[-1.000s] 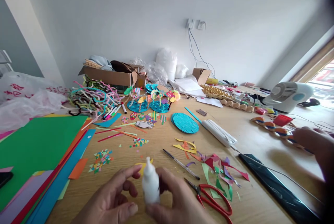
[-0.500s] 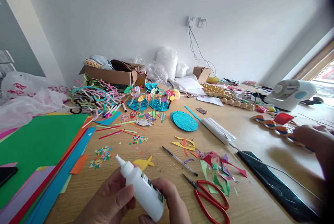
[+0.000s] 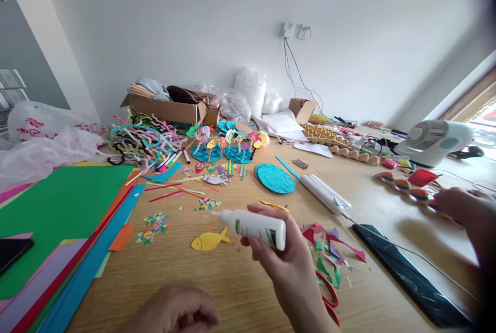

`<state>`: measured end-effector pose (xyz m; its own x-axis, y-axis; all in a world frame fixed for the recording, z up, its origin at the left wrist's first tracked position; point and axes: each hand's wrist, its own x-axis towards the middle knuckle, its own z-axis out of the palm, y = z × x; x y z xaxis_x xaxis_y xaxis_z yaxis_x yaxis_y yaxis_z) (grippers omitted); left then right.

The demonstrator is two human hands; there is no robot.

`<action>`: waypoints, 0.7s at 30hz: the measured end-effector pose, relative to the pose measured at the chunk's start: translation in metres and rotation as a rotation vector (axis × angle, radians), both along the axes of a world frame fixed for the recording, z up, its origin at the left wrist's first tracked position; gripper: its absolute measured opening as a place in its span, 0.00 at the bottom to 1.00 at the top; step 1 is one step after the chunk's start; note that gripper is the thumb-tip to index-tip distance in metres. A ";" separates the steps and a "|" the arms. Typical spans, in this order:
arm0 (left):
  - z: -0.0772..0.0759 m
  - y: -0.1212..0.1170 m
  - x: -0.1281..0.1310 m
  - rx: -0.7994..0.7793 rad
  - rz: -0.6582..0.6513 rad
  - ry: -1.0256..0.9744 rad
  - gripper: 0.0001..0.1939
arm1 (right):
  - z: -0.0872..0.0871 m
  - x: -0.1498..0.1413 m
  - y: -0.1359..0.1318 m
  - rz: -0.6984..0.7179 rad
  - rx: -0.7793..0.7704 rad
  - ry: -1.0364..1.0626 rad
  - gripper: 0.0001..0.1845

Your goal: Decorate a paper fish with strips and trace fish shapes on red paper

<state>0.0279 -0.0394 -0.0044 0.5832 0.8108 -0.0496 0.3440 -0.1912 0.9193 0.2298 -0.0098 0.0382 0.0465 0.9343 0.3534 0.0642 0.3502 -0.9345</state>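
My right hand (image 3: pixel 289 260) is wrapped round a white glue bottle (image 3: pixel 256 225), held tilted almost level above the table with its nozzle pointing left. A yellow paper fish (image 3: pixel 207 241) with a drawn eye and gill line lies flat below the nozzle. Near the bottom edge is my left hand (image 3: pixel 174 308), its fingers curled in; whether anything is inside them is hidden. Red-handled scissors (image 3: pixel 328 287) are partly covered by my right wrist. Small coloured paper bits (image 3: pixel 155 227) lie left of the fish, with more confetti (image 3: pixel 208 203) behind it.
Coloured paper sheets (image 3: pixel 65 203) and a black phone (image 3: pixel 14 253) lie at left. Blue discs (image 3: pixel 275 178), a white power strip (image 3: pixel 324 193) and paper scraps (image 3: pixel 329 250) lie at right. Another person's hand (image 3: pixel 465 214) touches a braided strip (image 3: pixel 403 185) beside a fan (image 3: pixel 430 139).
My left hand has left the glue bottle and dropped down towards the bottom edge. My right hand has lifted the bottle and tipped it nearly level, uncovering the yellow fish.
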 end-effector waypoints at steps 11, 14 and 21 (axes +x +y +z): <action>-0.016 0.028 -0.017 0.932 0.178 0.477 0.21 | 0.000 -0.015 0.037 0.183 -0.271 0.159 0.18; -0.018 0.029 -0.018 0.977 0.203 0.445 0.20 | -0.007 -0.016 0.041 0.175 -0.270 0.154 0.20; -0.017 0.032 -0.022 0.984 0.264 0.412 0.20 | -0.022 -0.018 0.039 0.164 -0.236 0.057 0.19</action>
<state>0.0056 -0.0074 -0.0217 0.4727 0.6995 0.5359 0.7273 -0.6531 0.2109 0.2122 0.0287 0.0165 -0.0982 0.9871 0.1268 -0.0305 0.1244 -0.9918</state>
